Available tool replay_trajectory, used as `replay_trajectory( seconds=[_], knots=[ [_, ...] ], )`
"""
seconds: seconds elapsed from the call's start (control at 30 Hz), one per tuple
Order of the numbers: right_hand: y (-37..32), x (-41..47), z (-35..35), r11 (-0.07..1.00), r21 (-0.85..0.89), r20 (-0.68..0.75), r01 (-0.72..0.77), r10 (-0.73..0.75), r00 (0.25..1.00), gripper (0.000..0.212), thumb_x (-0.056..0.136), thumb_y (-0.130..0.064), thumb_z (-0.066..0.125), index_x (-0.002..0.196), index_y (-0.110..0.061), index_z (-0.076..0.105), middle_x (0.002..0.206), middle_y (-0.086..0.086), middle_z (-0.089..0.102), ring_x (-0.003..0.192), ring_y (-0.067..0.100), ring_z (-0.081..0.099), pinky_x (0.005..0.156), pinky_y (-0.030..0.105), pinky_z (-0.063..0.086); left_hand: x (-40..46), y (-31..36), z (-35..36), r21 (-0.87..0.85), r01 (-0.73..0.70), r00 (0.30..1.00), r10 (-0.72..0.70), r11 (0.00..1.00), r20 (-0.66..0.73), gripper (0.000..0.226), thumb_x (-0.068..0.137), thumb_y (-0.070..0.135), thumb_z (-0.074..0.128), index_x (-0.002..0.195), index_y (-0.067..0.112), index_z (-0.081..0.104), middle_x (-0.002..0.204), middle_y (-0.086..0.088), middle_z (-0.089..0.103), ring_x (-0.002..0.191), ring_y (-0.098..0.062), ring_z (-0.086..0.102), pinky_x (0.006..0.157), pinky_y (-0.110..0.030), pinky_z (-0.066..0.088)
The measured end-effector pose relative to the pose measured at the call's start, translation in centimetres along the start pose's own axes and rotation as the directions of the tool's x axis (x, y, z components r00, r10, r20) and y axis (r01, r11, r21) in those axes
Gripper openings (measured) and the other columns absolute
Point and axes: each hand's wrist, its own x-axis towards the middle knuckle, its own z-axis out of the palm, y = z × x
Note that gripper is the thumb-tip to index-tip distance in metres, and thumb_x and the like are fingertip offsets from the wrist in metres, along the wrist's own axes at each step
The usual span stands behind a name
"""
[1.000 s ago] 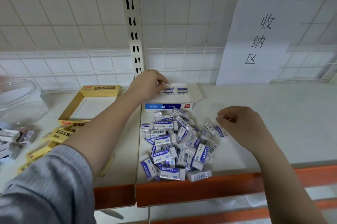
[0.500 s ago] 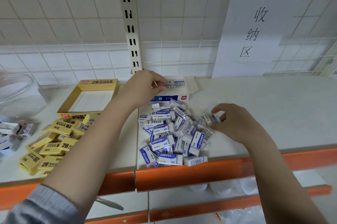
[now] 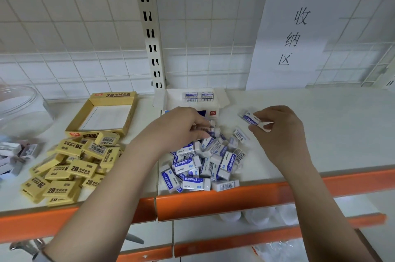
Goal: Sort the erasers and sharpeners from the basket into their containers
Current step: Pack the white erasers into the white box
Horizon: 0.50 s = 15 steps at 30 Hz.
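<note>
two erasers (image 3: 197,96) in white box (image 3: 222,99)

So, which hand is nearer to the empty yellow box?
Left. The left hand is over the white eraser pile, just right of the yellow box. The right hand, pinching one eraser, is farther right, beyond the pile.

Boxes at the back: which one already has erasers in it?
The white box, behind the blue-and-white pile. Two erasers stand side by side inside it. The yellow box to its left shows only a bare bottom.
</note>
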Motion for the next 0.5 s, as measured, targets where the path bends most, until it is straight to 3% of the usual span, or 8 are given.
replay_trajectory(
  seconds=[0.13,0.23,0.33,0.5],
  knots=[
    [-0.5,0.1,0.3,0.999,-0.005,-0.005,0.034,-0.034,0.999,0.025,0.081,-0.006,0.07,0.105,-0.009,0.07,0.104,0.0,0.055,0.081,0.011,0.053,0.073,0.018,0.042,0.1,0.3,0.2,-0.001,0.051,0.995,-0.051,0.999,-0.081,0.024,0.09,0.035,0.06,0.109,0.023,0.07,0.083,0.016,0.054,0.082,-0.008,0.051,0.072,-0.022,0.04],
    [-0.8,0.5,0.5,0.998,-0.031,-0.01,0.052,-0.053,0.999,0.025,0.083,-0.01,0.07,0.108,-0.013,0.07,0.1,-0.004,0.053,0.082,0.01,0.051,0.066,0.009,0.034,0.1,0.4,0.7,-0.073,0.109,0.985,-0.118,0.991,-0.126,0.016,0.089,0.032,0.062,0.097,0.023,0.072,0.092,0.011,0.065,0.084,-0.007,0.057,0.08,-0.026,0.048],
    [-0.8,1.0,0.8,0.997,-0.043,-0.005,0.06,-0.061,0.998,0.025,0.083,-0.012,0.069,0.108,-0.014,0.069,0.094,-0.005,0.056,0.077,0.008,0.049,0.066,-0.002,0.033,0.1,0.8,1.0,-0.063,0.14,0.981,-0.147,0.988,-0.129,0.014,0.089,0.031,0.061,0.098,0.024,0.069,0.094,0.011,0.066,0.089,-0.01,0.06,0.083,-0.032,0.05],
    [-0.6,1.5,1.3,0.997,-0.058,-0.016,0.044,-0.044,0.999,0.022,0.085,-0.017,0.066,0.107,-0.017,0.069,0.09,-0.006,0.056,0.074,0.007,0.048,0.061,0.004,0.033,0.8,1.3,0.6,0.026,0.18,0.983,-0.179,0.983,-0.051,0.02,0.092,0.029,0.057,0.105,0.024,0.07,0.104,0.006,0.068,0.096,-0.016,0.06,0.09,-0.036,0.048]
  ],
)
